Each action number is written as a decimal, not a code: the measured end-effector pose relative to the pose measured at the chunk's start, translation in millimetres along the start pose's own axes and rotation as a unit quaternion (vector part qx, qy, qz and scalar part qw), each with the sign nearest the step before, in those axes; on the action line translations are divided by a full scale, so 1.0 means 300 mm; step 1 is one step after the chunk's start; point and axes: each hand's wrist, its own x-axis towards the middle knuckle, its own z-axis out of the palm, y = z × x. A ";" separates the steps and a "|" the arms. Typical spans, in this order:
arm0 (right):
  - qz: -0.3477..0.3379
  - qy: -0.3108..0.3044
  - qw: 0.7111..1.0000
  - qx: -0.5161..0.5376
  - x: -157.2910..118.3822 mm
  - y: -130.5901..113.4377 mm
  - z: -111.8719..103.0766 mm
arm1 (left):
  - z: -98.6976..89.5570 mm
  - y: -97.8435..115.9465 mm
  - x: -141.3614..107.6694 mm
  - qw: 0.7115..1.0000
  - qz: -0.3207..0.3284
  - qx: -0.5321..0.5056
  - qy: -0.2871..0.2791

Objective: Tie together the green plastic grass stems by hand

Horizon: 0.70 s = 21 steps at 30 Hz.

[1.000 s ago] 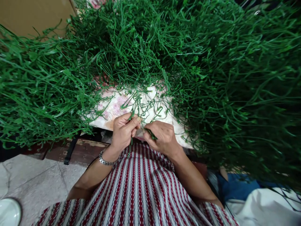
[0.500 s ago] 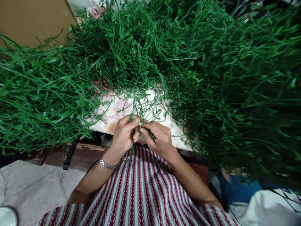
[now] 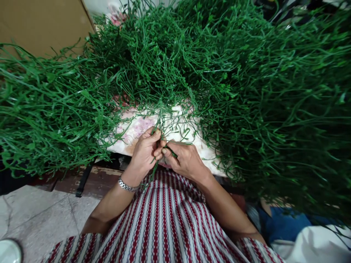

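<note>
Thin green plastic-looking stems point(image 3: 159, 118) run down between my hands over a pale cloth-covered pad. My left hand point(image 3: 146, 149) is closed around them, thumb and forefinger pinching near the top, with the lower ends hanging out toward my lap. Close beside it, my right hand point(image 3: 182, 155) pinches a green stem piece point(image 3: 171, 152) between thumb and forefinger. The fingertips of both hands nearly meet; whether they touch is hard to see. A big heap of similar green stems point(image 3: 170, 62) surrounds the pad at the back and on both sides.
The white, pink-stained pad point(image 3: 131, 142) lies on a worn dark wooden edge point(image 3: 100, 179). A cardboard box point(image 3: 44, 25) stands at back left. White cloth point(image 3: 323, 241) and blue fabric point(image 3: 287, 223) are at lower right. A round pale object point(image 3: 9, 252) sits at lower left.
My fingertips have shifted slightly, and the stems in my left hand now slant a little more toward the lower left. The whole view has moved a bit. Both hands keep their grip.
</note>
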 end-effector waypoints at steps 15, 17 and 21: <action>-0.035 -0.026 0.978 0.204 -0.047 -0.037 -0.076 | -0.012 0.062 0.032 0.991 0.113 0.071 0.006; -0.043 0.010 0.986 0.160 -0.047 -0.042 -0.114 | -0.007 0.035 0.029 0.987 0.132 0.084 0.020; -0.031 0.093 0.995 0.000 -0.030 -0.029 -0.129 | 0.008 0.005 0.019 0.984 0.137 0.107 0.038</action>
